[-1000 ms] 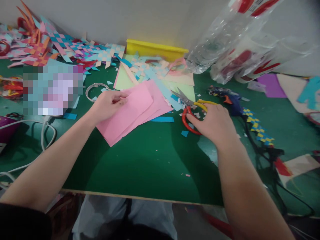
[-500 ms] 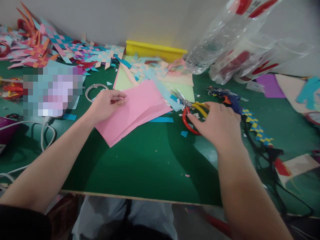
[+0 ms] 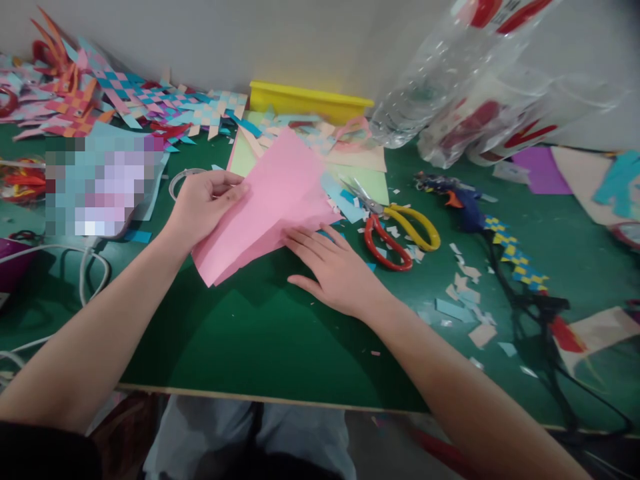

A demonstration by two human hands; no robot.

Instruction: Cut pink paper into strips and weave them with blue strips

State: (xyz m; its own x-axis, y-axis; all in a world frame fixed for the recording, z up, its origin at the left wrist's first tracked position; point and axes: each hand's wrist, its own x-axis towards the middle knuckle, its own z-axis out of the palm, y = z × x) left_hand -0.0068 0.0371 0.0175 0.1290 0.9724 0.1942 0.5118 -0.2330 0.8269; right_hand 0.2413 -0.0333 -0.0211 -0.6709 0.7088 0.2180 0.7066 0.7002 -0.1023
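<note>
Head view showed us bent over a green table [image 3: 250, 340], with the pink paper [image 3: 270, 190] at its middle, raised and creased above the surface. Our left hand [image 3: 203, 203] pinched the paper's left side between thumb and fingers; our right hand [image 3: 335, 270] was spread open, palm down, fingertips at its near edge. Just right of the paper lay scissors [image 3: 376, 209] with one red handle and one yellow, among cut scraps [image 3: 467, 290]. We looked for lettering: the clear plastic sleeve [image 3: 420, 93] at the back carried red shapes and small dark print too blurred for us to read, and the cups [image 3: 520, 113] beside it bore red marks, one like a tick, with no brand we could make out. Pixelation covered the phone-like device [image 3: 115, 183] on the left.
</note>
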